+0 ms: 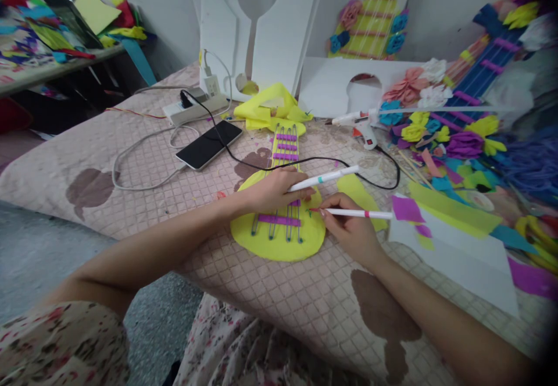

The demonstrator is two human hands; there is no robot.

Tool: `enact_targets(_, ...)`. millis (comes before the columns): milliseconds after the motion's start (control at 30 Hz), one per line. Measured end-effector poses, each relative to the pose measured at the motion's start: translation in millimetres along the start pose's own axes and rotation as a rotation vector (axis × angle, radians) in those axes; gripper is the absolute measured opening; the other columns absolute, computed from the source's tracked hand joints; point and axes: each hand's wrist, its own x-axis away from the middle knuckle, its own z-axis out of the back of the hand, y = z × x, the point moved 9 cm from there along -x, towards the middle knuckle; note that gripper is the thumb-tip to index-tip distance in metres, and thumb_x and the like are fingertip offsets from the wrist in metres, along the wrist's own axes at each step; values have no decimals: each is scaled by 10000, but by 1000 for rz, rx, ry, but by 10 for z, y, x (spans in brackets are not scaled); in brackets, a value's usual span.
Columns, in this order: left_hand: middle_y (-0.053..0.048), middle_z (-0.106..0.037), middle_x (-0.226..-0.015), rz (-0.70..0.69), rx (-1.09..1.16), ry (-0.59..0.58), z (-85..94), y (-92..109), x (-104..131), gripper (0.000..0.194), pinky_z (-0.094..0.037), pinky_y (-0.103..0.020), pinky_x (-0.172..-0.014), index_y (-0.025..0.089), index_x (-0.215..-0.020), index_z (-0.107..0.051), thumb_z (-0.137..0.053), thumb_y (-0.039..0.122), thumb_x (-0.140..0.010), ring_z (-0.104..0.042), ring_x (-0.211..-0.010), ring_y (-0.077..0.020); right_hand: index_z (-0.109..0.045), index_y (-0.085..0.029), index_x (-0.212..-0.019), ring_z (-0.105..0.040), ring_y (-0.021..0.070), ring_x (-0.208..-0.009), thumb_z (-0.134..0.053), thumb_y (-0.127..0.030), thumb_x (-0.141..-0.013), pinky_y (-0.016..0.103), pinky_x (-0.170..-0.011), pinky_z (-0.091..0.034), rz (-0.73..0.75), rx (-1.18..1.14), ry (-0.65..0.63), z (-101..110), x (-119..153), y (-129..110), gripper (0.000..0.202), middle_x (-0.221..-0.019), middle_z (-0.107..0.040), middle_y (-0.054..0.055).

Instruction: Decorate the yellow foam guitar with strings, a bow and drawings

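A yellow paper guitar point(279, 247) with purple strips and thin string lines lies flat on the patterned tablecloth. Across its upper body rests my left hand point(276, 189), with a white marker point(325, 178) with a teal band held between its fingers, pointing right. My right hand point(349, 226) pinches a second white marker point(353, 213) with a pink band. Its red tip meets the guitar's right side, beside a small green and red mark point(309, 211). My left hand hides part of the strings and the middle strips.
A phone point(209, 145) and a power strip point(196, 107) with cables lie at the left. A black cord crosses the guitar neck toward a glue gun point(364, 130). Decorated guitars, paper flowers and scraps crowd the right. White foam boards point(279, 43) stand behind.
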Motion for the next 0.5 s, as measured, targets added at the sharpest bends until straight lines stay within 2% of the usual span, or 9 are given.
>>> enact_targets(500,-37,-621,-837,2,33,2,-7,-10,5,313,-451,-246,-721,148,-891,-649,-411,337,-968,-580,-746,-125,-537,-214,-825,-475,124,-622,-536,-220,-870,251,-539,-373,15,14,-8,-11,-5,-32,45,-732,-524,-7)
